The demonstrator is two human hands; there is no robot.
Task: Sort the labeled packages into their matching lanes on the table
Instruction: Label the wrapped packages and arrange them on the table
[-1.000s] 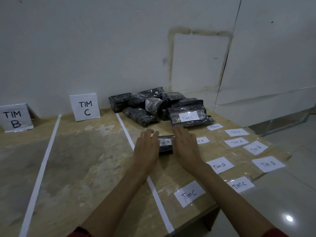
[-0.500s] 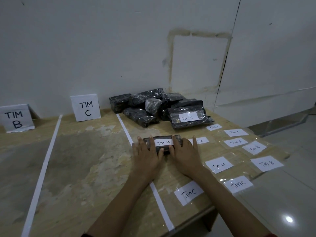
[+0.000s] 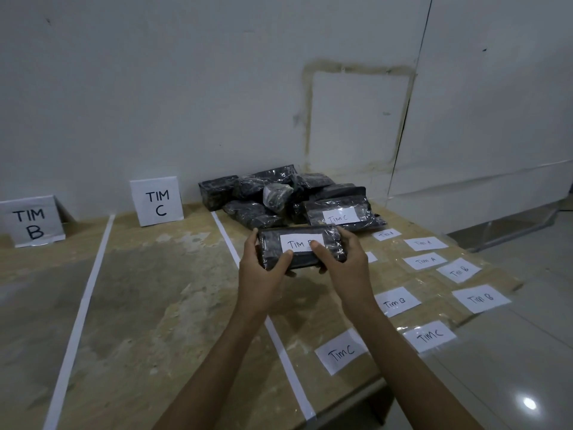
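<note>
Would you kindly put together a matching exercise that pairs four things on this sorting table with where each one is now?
Things:
1. package with half-hidden label
2. TIM C sign
3. TIM B sign
4. Tim C package

Places:
A. lies at the front right of the pile
B. stands at the far left of the table
C. gripped by the left hand and the right hand
D. stands just left of the pile

Pairs: 1-C, 2-D, 3-B, 4-A

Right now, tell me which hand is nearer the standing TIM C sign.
Left. The left hand grips the left end of the package, toward the TIM C sign; the right hand grips its right end, farther away.
</note>
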